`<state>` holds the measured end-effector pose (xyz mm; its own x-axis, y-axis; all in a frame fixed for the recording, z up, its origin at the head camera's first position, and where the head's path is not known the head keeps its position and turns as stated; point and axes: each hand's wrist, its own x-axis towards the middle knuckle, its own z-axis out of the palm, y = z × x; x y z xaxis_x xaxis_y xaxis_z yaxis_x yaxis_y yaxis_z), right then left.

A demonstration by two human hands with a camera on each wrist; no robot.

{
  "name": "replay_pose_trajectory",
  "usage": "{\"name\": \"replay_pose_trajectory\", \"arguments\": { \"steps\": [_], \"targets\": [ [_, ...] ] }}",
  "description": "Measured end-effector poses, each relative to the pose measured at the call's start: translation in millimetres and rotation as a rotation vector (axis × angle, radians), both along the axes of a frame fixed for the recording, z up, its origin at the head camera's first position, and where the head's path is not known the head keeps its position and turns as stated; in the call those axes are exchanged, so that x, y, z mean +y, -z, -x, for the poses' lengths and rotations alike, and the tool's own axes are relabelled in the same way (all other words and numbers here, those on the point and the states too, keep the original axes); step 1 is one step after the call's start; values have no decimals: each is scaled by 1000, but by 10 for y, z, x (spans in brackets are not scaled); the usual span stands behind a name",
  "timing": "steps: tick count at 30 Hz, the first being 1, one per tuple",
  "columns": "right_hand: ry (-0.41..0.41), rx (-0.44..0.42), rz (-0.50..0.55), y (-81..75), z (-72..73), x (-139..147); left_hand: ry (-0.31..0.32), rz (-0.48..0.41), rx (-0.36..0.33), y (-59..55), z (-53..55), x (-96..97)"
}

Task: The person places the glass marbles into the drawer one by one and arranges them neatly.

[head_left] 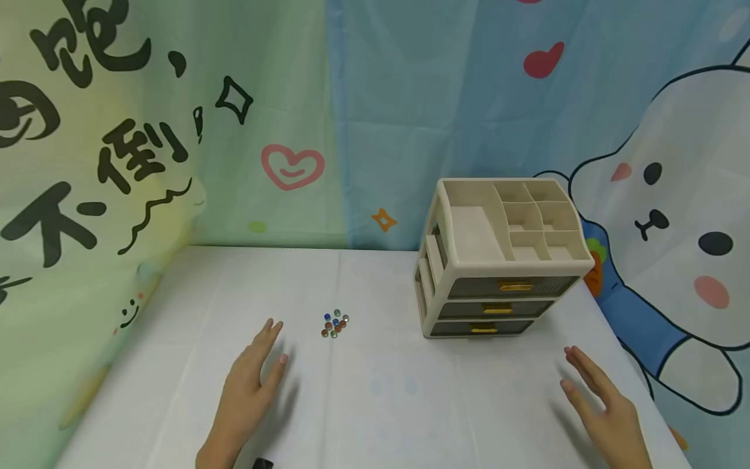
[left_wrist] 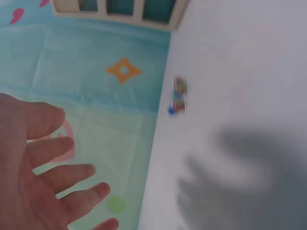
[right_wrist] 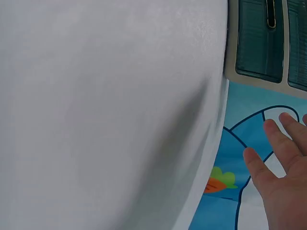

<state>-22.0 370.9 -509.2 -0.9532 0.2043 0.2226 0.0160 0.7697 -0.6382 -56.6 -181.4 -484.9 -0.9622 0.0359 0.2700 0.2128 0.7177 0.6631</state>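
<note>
On the white table lies a small cluster of shiny round beads [head_left: 335, 324] in blue, reddish-brown and clear tones. My left hand [head_left: 249, 387] hovers over the table to the left of the beads, fingers extended and nothing held. In the left wrist view that hand [left_wrist: 53, 177] shows its fingers spread, with the beads [left_wrist: 178, 96] blurred beyond it. A cream desktop drawer box [head_left: 498, 260] with dark drawer fronts stands at the back right. My right hand [head_left: 612, 417], its fingers straight and holding nothing, is in front of the box and to its right.
Compartments [head_left: 541, 218] of differing sizes divide the box's top, and yellow handles [head_left: 515, 286] mark its drawers. A printed curtain [head_left: 387, 117] hangs behind the table [head_left: 375, 404]. A small black object [head_left: 263, 463] shows at the bottom edge near the left wrist.
</note>
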Motion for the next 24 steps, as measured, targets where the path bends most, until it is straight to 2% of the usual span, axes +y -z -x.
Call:
{"name": "replay_pose_trajectory", "arguments": {
  "steps": [5, 8, 11, 16, 22, 24],
  "targets": [
    [17, -28, 120, 5, 98, -18, -27, -153, -71, 48, 44, 272],
    [16, -25, 174, 19, 163, -25, -5, -250, -97, 75, 71, 464],
    [-4, 27, 227, 26, 220, -36, 45, -336, -115, 97, 90, 648],
    [-43, 108, 319, 21, 310, -50, 117, -456, -189, 107, 112, 901],
    [-68, 127, 513, 63, 391, -53, 210, -578, -281, 197, 139, 1142],
    [-64, 128, 535, 76, 404, -49, 255, -641, -312, 237, 148, 1232]
  ]
}}
